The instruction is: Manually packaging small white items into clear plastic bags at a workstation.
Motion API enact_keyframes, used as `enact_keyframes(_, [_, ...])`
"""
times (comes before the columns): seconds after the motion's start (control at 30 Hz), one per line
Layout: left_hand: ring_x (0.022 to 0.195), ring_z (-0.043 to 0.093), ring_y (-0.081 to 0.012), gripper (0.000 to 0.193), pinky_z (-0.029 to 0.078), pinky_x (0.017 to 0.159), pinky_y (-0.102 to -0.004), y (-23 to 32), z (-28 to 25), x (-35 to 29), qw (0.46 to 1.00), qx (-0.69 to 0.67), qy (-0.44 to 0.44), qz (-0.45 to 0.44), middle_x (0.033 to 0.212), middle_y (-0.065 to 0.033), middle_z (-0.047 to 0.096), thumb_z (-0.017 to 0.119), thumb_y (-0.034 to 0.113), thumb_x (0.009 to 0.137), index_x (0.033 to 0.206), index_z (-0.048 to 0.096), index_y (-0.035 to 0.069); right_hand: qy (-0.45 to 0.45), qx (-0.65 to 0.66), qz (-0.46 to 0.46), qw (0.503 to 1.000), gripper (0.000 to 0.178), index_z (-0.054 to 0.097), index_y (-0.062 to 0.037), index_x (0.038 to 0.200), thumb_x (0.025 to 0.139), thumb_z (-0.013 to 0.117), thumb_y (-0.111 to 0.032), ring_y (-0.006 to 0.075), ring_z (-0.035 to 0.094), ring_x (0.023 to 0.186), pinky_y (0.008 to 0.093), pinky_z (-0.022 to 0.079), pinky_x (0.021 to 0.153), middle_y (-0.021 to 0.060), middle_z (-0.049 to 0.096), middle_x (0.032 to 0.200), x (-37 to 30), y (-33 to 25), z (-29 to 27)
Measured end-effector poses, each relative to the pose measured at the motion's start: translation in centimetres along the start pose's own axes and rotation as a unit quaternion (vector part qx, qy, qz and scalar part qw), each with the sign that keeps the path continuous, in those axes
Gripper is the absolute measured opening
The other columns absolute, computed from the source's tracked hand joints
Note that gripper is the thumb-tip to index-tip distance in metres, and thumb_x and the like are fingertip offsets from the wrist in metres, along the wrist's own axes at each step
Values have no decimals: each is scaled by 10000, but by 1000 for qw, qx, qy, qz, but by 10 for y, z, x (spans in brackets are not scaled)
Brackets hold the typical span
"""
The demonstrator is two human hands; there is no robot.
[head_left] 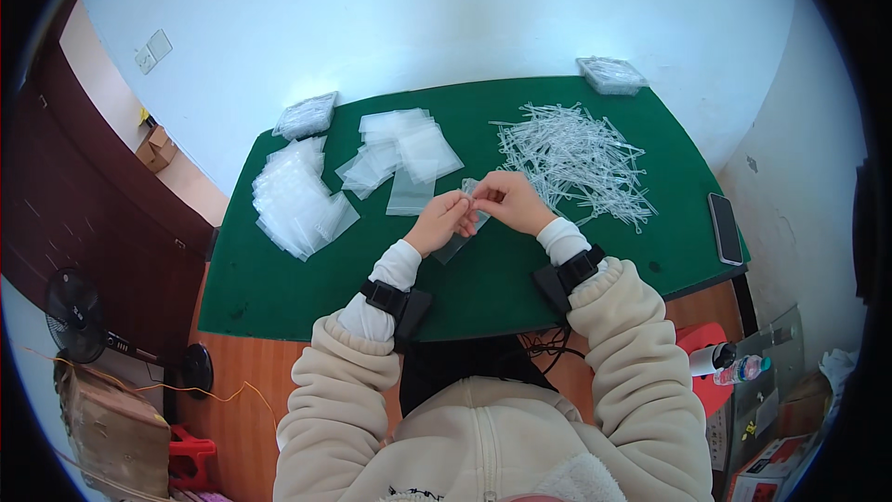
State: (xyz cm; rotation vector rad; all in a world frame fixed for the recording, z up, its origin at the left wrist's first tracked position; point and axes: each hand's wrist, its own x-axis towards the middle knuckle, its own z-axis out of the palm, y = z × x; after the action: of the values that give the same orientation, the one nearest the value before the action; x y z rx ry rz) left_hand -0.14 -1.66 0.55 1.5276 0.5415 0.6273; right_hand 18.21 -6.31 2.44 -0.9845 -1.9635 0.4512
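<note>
Close together near the middle of the table, my left hand [444, 223] and my right hand [513, 202] both pinch a small clear plastic zip bag [450, 252]. Part of the bag hangs below the fingers, and its upper end shows just above them. Whether anything is inside it is too small to tell. Right of my right hand lies a large loose heap of thin clear plastic sticks [576, 158]. Beyond my left hand is a loose pile of flat clear bags [409, 153]. Farther left, a fanned stack of similar bags [299, 204] spreads over the cloth.
The table [372, 302] has a green covering. Clear-wrapped packs stand at its back left [307, 116] and back right [611, 76]. A phone [725, 228] lies at the right edge. On the floor are a black fan [76, 314], a cardboard box [116, 423] and a bottle [741, 370].
</note>
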Motion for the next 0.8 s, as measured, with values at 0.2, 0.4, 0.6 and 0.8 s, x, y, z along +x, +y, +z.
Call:
enact_keyframes(0.2, [612,493,-78,247,407,568,-200,10,4,-1,1000,-8,1,-29,788,-25,557,395,232,932,972,532,30,127,117,130,976,210,559,-3,804,663,705,-58,83,545,595,210,452,567,34,581,689,2,-1,3])
enact_keyframes(0.4, [583,449,-61,232,358,525,-186,11,5,-2,999,-13,-1,-30,772,-16,551,401,214,922,974,533,29,159,153,126,967,229,550,-3,822,659,705,-46,76,559,612,201,466,592,25,581,669,1,3,4])
enact_keyframes(0.6, [561,396,-54,217,307,503,-184,11,5,-2,998,-55,-6,-38,736,0,525,408,187,905,976,530,23,152,127,139,970,184,574,17,845,707,676,-48,93,590,647,208,476,615,58,619,708,2,0,3])
enact_keyframes(0.8, [575,430,-64,221,344,523,-190,8,5,0,995,-85,-13,-50,727,0,519,414,200,914,990,521,22,163,160,122,966,158,599,29,926,777,620,-21,106,619,695,220,497,655,73,638,773,0,11,6])
